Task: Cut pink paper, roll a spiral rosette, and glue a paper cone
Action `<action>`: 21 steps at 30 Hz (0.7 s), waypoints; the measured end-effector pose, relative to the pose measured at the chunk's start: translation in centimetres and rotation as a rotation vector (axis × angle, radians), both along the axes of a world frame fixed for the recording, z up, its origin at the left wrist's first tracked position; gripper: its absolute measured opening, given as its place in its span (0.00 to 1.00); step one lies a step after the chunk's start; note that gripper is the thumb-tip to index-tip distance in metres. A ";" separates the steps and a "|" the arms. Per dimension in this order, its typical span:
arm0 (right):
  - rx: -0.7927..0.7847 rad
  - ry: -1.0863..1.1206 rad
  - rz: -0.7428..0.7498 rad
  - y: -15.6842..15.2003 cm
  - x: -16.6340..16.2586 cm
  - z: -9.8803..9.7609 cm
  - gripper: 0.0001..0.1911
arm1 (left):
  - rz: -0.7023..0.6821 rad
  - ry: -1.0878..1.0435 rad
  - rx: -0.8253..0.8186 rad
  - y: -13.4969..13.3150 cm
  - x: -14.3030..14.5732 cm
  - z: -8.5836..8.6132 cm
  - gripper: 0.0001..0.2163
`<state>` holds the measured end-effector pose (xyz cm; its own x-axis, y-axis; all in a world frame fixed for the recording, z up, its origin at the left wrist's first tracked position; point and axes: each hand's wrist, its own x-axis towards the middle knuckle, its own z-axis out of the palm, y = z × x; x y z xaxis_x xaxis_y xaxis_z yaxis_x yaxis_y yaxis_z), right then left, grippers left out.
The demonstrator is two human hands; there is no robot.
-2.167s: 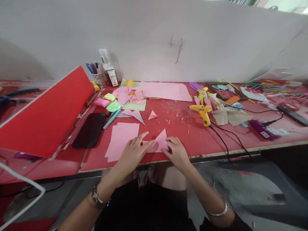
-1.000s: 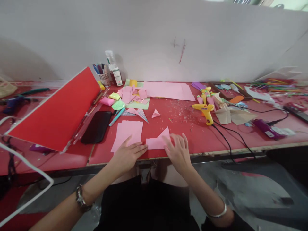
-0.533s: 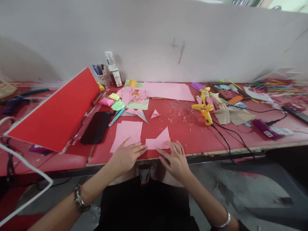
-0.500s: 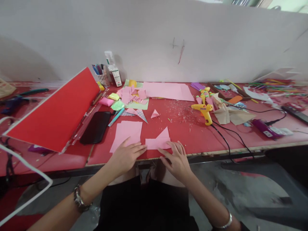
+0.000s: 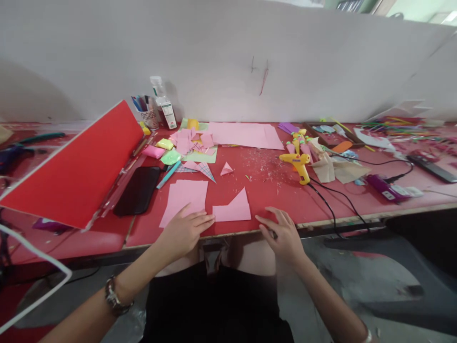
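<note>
A folded pink paper (image 5: 233, 211) lies flat near the front edge of the red table, one pointed corner rising at its right. My left hand (image 5: 184, 231) rests with fingers stretched over the lower part of a stack of pink sheets (image 5: 185, 195); its fingertips reach the folded paper's left edge. To the right of that paper, apart from it, my right hand (image 5: 280, 231) hovers at the table edge with fingers spread and nothing in them. A small pink paper cone (image 5: 226, 168) lies beyond the folded paper.
A black phone (image 5: 138, 190) and a leaning red board (image 5: 82, 166) are at left. Pink scraps (image 5: 191, 141) and large pink sheets (image 5: 246, 135) lie farther back. At right sit a yellow glue gun (image 5: 298, 166) with a cord and a purple power strip (image 5: 387, 188).
My right hand has let go of the folded pink paper and moved off to the right. My left hand stays in place. The view has shifted slightly.
</note>
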<state>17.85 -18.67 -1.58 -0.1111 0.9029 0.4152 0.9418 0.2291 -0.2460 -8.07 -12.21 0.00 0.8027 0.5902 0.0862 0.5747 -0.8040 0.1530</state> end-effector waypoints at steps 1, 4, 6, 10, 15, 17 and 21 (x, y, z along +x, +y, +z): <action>-0.001 0.042 0.005 0.3 0.0 0.2 0.14 | 0.007 -0.007 0.009 0.0 0.0 0.0 0.21; -0.025 0.156 0.075 1.7 -0.5 0.9 0.14 | 0.011 -0.033 0.026 -0.2 0.2 -0.1 0.20; -0.097 0.168 0.182 2.8 -1.3 1.5 0.18 | 0.009 -0.051 0.032 -0.3 0.4 0.0 0.19; -0.316 0.053 0.341 5.0 -2.5 2.4 0.24 | 0.043 -0.110 0.003 -0.6 0.9 0.4 0.18; -0.445 -0.008 0.392 6.7 -2.5 3.4 0.26 | 0.096 -0.197 -0.090 -0.6 1.1 1.2 0.16; -0.468 0.010 0.401 7.0 -2.3 3.9 0.23 | 0.097 -0.248 -0.089 -0.4 1.1 1.7 0.16; -0.444 -0.002 0.394 7.6 -1.9 5.0 0.14 | 0.115 -0.354 -0.006 0.2 1.8 2.6 0.13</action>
<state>15.98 -11.03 3.39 -0.4732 0.8809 0.0064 0.8075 0.4367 -0.3966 -6.25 -11.98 2.58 0.6521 0.6760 0.3431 0.5717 -0.7358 0.3630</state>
